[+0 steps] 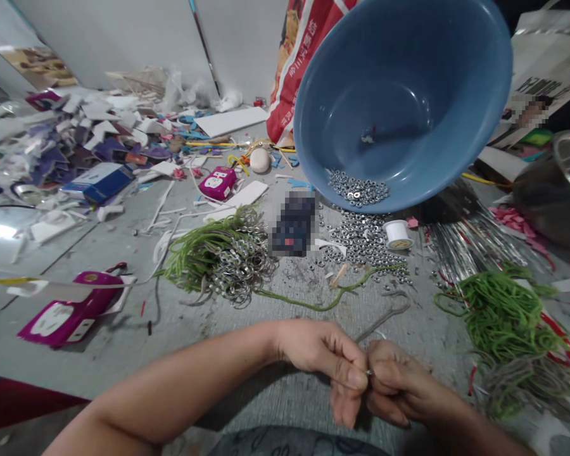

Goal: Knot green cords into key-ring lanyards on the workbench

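Note:
My left hand [330, 361] is closed, thumb pressed against the index finger. Facing it, my right hand [394, 383] is also closed, its fingertips touching those of the left. A small shiny metal piece [369, 373] shows between the two pinches; its exact kind is too small to tell. A grey cord [382, 322] runs up from behind the hands onto the table, its lower end hidden by the fingers. Above lies a single green cord [323, 307], stretching from a bundle of green cords with metal rings [218, 256] toward loose metal nuts [370, 244].
A tilted blue basin [399, 63] holds more small nuts. Around it are a white thread spool [399, 234], a blurred dark phone-like object [294, 225], green cords [508, 310] at right, purple devices [71, 307] at left, and scraps [99, 133] at the back left.

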`<action>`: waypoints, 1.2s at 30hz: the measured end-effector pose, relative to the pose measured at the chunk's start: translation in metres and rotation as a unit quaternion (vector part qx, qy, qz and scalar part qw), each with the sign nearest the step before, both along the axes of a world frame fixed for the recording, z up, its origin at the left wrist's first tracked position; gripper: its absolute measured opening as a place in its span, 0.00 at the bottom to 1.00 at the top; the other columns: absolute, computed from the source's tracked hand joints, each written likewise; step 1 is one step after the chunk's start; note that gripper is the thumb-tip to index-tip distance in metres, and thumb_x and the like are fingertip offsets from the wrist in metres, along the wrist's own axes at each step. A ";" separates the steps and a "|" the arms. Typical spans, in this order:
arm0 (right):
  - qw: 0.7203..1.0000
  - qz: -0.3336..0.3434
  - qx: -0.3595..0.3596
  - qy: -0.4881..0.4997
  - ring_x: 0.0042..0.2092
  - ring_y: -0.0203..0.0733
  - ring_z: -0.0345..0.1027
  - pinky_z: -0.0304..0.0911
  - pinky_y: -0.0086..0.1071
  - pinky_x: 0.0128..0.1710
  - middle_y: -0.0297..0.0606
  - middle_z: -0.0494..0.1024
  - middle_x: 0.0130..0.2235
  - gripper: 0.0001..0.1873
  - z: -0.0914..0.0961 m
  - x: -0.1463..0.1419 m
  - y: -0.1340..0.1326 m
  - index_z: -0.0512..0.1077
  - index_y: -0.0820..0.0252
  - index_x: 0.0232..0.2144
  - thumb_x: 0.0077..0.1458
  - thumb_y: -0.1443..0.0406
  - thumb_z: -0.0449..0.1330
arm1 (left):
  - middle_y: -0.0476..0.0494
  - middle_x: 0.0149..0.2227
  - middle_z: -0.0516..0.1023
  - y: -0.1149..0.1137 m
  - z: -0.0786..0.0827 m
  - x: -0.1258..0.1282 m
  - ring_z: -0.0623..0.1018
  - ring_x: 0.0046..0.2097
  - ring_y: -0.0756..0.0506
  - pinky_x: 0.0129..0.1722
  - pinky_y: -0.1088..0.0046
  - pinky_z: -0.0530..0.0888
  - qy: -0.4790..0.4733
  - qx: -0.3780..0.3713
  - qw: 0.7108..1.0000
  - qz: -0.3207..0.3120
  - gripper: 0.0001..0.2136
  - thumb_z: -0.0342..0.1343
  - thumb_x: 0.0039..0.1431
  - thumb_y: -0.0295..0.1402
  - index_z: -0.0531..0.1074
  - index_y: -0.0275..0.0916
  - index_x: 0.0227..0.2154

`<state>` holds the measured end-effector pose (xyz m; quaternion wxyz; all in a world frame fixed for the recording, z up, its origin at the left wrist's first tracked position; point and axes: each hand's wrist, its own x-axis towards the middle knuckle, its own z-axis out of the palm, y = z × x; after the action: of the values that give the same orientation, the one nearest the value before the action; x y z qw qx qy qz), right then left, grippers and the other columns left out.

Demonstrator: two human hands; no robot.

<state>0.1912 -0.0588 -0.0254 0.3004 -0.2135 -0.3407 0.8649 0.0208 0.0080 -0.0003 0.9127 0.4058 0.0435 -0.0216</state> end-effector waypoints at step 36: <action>0.997 -0.052 -0.042 -0.041 0.10 0.24 0.46 0.41 0.19 0.08 0.27 0.61 0.11 0.26 0.001 0.003 0.008 0.53 0.59 0.14 0.51 0.50 0.55 | 0.51 0.18 0.72 0.003 0.005 0.001 0.73 0.21 0.52 0.26 0.75 0.70 0.013 0.015 0.997 0.076 0.21 0.57 0.48 0.51 0.69 0.33 0.24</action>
<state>0.1944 -0.0511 -0.0248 0.3211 -0.2786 -0.3046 0.8523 0.0218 0.0112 0.0046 0.9047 0.4150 0.0865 0.0433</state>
